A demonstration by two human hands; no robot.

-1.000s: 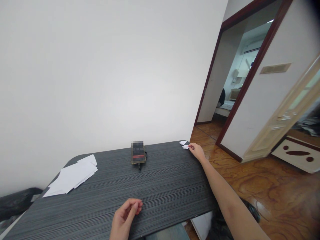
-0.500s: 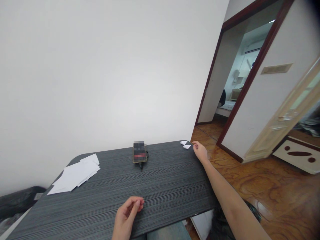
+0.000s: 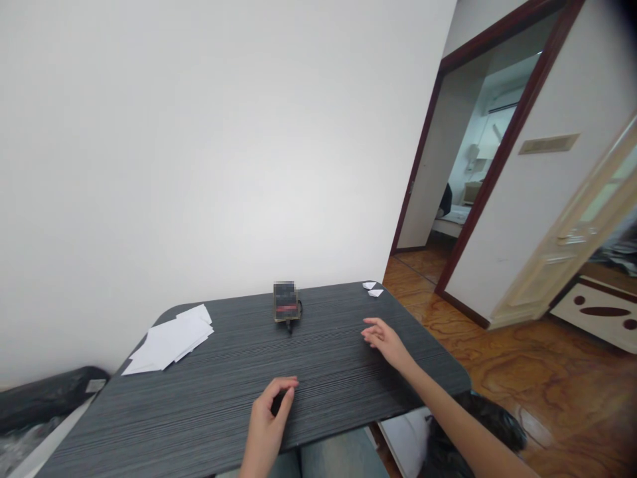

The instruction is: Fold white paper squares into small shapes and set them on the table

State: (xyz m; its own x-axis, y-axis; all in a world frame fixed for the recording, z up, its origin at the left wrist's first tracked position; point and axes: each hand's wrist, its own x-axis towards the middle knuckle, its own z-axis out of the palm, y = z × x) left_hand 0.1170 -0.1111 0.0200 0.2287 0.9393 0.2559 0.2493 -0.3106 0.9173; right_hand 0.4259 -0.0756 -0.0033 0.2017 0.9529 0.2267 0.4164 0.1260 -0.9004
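My left hand (image 3: 273, 411) is over the front part of the dark table (image 3: 239, 372), thumb and fingers curved with a gap between them and nothing held. My right hand (image 3: 384, 340) is above the table's right half, its fingers loosely stretched and holding nothing. Beyond it, at the far right corner, lie two small folded white papers, one (image 3: 369, 285) a little behind the other (image 3: 375, 293). A loose stack of white paper sheets (image 3: 174, 338) rests on the table's left side, away from both hands.
A phone-like device (image 3: 286, 302), its screen blurred, stands propped near the wall (image 3: 249, 146) with a cable at its base. A black wrapped bundle (image 3: 50, 395) is at the left. Black plastic bags (image 3: 490, 418) lie below the table's right edge. A doorway (image 3: 462, 153) opens at the right.
My right hand has drawn back from the folded papers at the corner, toward me and left, and its fingers have loosened. My left hand's fingers have parted. The view has shifted slightly.
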